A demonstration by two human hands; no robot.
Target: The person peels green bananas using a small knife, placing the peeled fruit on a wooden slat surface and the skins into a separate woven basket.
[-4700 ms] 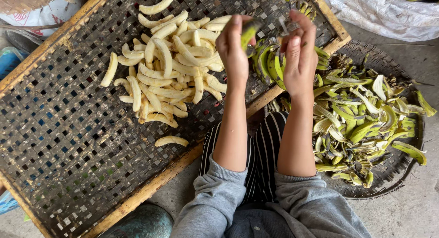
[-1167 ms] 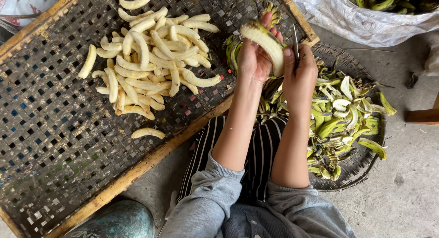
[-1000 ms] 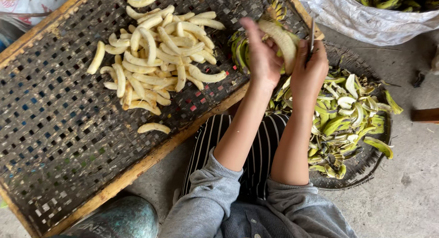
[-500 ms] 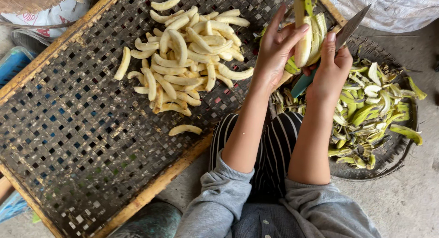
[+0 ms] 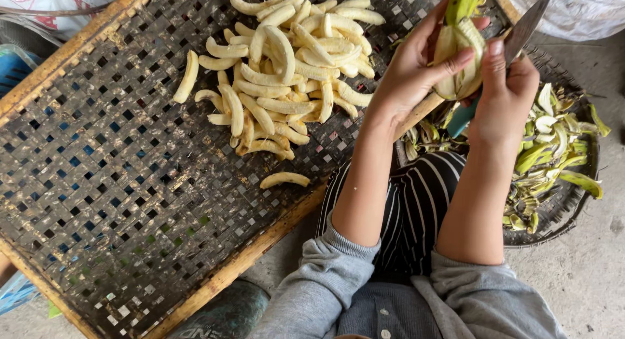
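Compared with 0.5 s ago, both hands sit a little lower and more to the right in the view, and the banana now shows more of its pale flesh, while the knife blade points up to the right as it did then.

The left hand (image 5: 416,69) holds the half-peeled banana (image 5: 459,62) from the left side. Its fingers (image 5: 449,60) are curled around the fruit, with 1 finger lying across the pale flesh, so this hand is closed on the banana. A piece of green peel (image 5: 465,2) stands up at the top of the fruit.

The right hand (image 5: 504,92) is closed around the knife (image 5: 527,28). The thumb is stretched up along the banana and touches it, and a blue handle shows just under the palm. The grey blade rises above the hand, beside the fruit.

Both hands are raised above the right corner of the woven drying tray (image 5: 104,170), which has a wooden frame. On this tray lies a pile of peeled bananas (image 5: 286,72), and 1 peeled banana (image 5: 284,179) lies apart, near the front frame.

Under the right hand is a round woven basket (image 5: 560,212) with green peels (image 5: 553,150). A white sack (image 5: 579,10) is at the top right.
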